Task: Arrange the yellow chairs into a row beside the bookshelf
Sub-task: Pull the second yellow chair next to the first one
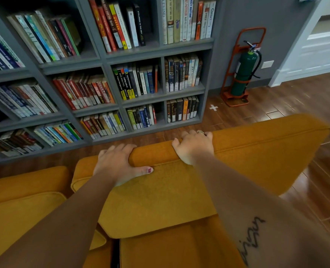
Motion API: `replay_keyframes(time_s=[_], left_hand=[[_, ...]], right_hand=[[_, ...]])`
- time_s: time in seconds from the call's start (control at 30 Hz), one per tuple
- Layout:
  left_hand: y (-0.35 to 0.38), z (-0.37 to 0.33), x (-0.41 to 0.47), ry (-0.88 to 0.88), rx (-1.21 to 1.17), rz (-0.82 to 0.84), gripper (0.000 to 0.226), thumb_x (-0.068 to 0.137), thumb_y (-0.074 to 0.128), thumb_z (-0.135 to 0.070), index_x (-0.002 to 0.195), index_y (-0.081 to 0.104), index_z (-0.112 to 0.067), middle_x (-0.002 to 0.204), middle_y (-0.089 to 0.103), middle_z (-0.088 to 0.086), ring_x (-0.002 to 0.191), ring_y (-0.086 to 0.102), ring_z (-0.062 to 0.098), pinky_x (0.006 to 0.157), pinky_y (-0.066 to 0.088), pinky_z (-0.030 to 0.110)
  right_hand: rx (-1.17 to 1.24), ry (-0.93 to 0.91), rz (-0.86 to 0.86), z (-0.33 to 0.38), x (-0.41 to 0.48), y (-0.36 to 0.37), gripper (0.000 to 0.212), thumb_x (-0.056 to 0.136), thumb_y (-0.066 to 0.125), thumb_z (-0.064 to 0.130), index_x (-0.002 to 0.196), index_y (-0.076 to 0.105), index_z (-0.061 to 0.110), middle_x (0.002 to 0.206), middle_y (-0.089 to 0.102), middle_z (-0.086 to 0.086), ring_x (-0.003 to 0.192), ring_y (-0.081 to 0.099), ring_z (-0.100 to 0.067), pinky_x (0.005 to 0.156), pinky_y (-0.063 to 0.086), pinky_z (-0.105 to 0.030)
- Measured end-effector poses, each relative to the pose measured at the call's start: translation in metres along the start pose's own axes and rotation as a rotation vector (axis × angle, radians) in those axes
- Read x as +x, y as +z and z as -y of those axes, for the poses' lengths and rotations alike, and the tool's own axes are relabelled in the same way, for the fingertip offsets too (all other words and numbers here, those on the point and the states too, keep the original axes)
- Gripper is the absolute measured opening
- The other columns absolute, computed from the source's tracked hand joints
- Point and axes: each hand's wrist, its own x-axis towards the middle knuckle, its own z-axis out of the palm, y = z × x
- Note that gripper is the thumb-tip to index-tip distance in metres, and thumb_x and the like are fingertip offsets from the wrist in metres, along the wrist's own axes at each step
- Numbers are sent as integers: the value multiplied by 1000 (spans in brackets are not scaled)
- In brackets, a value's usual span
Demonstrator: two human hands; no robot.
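Note:
A yellow upholstered chair (pixel 179 194) fills the lower middle, its back toward the grey bookshelf (pixel 102 60). My left hand (pixel 117 163) grips the top edge of the chair back, fingers over the far side and thumb on the near face. My right hand (pixel 194 145) grips the same edge further right, fingers curled over it. A second yellow chair (pixel 20 200) stands close beside the first on the left, also near the bookshelf.
A green fire extinguisher (pixel 244 72) in an orange stand sits against the grey wall right of the shelf. A white tape cross (pixel 213 107) marks the wooden floor (pixel 295 105). A white door frame (pixel 319 55) is at the far right.

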Motion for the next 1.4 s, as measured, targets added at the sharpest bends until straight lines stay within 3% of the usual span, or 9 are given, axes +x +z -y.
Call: replay_keyframes(time_s=[0.37, 0.5, 0.6, 0.8, 0.93, 1.1, 1.23, 1.4], left_hand=[[3, 5, 7, 23, -8, -79, 115, 42, 19, -97, 137, 41, -36, 133, 52, -8, 122, 44, 18, 103, 32, 39], [1, 4, 9, 26, -28, -61, 115, 43, 21, -97, 138, 41, -36, 134, 52, -7, 122, 44, 19, 104, 31, 40], [-1, 2, 4, 14, -15, -33, 107, 54, 35, -97, 141, 37, -35, 138, 49, -5, 126, 42, 20, 106, 30, 41], [-1, -7, -21, -26, 32, -14, 91, 78, 27, -83, 152, 10, -33, 158, 22, -2, 145, 18, 22, 118, 11, 44], [1, -2, -49, -69, 29, 56, 85, 90, 35, -68, 154, -5, -29, 162, -6, -2, 149, -5, 19, 120, 1, 42], [-17, -2, -83, -91, -74, 227, 85, 92, 48, -56, 154, -3, -28, 162, -9, -5, 149, -3, 21, 120, 9, 45], [-26, -3, -118, -87, -210, 197, 77, 93, 49, -54, 154, 10, -27, 162, 4, -5, 148, 13, 22, 118, 18, 50], [-38, -19, -157, -83, -297, 148, 73, 93, 52, -51, 153, 15, -30, 162, 6, -7, 148, 9, 19, 118, 17, 49]], right_hand=[[-5, 51, 39, 6, 6, -2, 60, 98, 15, 47, 138, 44, 13, 137, 50, -11, 126, 44, -27, 108, 22, -50], [38, 52, 27, 7, 1, 2, 58, 99, 15, 45, 142, 39, 14, 146, 42, -11, 138, 31, -29, 113, 16, -52], [79, 36, 29, 7, -7, 2, 58, 99, 16, 45, 145, 33, 16, 152, 33, -9, 143, 19, -29, 115, 9, -52], [90, -2, 129, 7, -38, 0, 62, 99, 16, 53, 154, 3, 27, 162, -5, -2, 148, -9, -26, 116, -3, -52], [59, -30, 265, 3, -67, -13, 75, 96, 33, 57, 153, -7, 30, 160, -18, -2, 147, -13, -26, 118, 1, -52], [209, 25, 414, -2, -111, -39, 74, 95, 43, 53, 153, 1, 34, 161, -9, 1, 148, -3, -30, 118, 8, -51], [230, 17, 333, -13, -148, -58, 72, 96, 43, 52, 153, 2, 37, 162, -1, 2, 148, 0, -30, 118, 10, -49], [252, 66, 303, -27, -191, -72, 68, 96, 41, 54, 153, 8, 36, 162, 0, 1, 148, 2, -30, 119, 12, -48]])
